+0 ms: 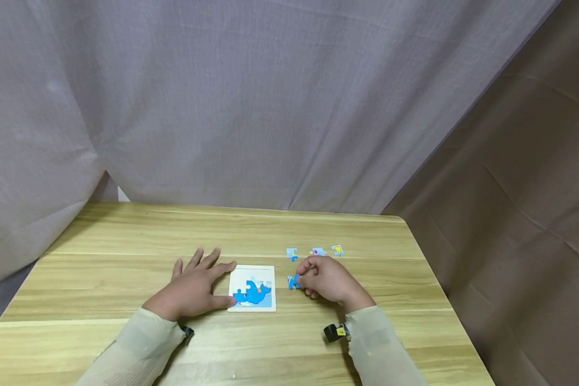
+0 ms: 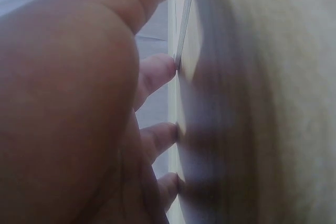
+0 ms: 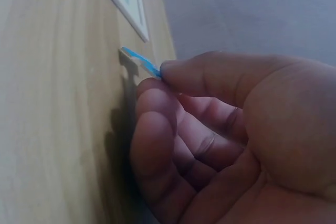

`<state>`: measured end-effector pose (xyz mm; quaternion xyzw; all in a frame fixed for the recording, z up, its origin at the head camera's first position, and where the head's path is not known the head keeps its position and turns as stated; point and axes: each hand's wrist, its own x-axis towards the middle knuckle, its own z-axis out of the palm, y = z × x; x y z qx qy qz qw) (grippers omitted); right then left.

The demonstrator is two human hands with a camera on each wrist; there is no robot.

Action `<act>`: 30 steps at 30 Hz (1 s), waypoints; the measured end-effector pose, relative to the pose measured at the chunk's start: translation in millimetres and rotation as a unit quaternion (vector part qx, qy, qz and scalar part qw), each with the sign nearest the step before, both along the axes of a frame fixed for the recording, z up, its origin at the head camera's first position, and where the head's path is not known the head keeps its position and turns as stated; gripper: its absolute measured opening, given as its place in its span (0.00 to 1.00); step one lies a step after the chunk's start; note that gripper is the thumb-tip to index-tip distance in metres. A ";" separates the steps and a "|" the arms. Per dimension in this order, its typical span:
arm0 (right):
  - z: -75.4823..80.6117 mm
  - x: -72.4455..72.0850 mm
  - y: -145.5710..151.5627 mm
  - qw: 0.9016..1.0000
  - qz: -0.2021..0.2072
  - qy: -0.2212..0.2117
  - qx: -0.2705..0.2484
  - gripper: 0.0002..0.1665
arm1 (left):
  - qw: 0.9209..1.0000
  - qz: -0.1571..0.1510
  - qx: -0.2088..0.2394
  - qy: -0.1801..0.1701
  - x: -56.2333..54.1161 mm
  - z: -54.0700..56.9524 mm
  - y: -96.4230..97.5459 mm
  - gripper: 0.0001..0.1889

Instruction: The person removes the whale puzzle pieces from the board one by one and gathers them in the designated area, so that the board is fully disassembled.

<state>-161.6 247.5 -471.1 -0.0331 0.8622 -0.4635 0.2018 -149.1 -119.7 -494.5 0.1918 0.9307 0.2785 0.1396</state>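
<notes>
A square jigsaw puzzle tray (image 1: 265, 273) with a white border lies on the table, partly filled with blue pieces that form an animal picture. My left hand (image 1: 193, 289) is spread beside it, thumb and index fingertip at its left edge, the other fingertips resting on the tabletop. To the tray's right, my right hand (image 1: 329, 283) pinches a blue puzzle piece (image 1: 291, 281) between thumb and fingers. In the right wrist view that puzzle piece (image 3: 139, 61) is held tilted just above the wood, close to the tray's corner (image 3: 137, 27).
Three loose puzzle pieces lie beyond my right hand: a blue one (image 1: 292, 253), one with a pink mark (image 1: 318, 251) and one with a yellow sun (image 1: 337, 250). Grey curtains (image 1: 222, 107) hang behind the wooden table (image 1: 140, 236) and along its right side.
</notes>
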 end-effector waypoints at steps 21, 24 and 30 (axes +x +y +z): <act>-10.1 -1.0 -0.6 0.999 0.008 0.024 0.027 0.05 | 1.000 -0.002 -0.001 0.003 -1.3 -1.4 -0.1 0.48; -10.0 -0.6 -1.3 0.999 0.007 0.024 0.030 0.05 | 1.000 -0.003 -0.001 0.001 -0.9 -0.5 -0.4 0.47; -10.0 0.1 -2.8 0.999 0.013 0.028 0.040 0.05 | 1.000 -0.003 0.002 -0.006 0.1 0.5 -0.9 0.47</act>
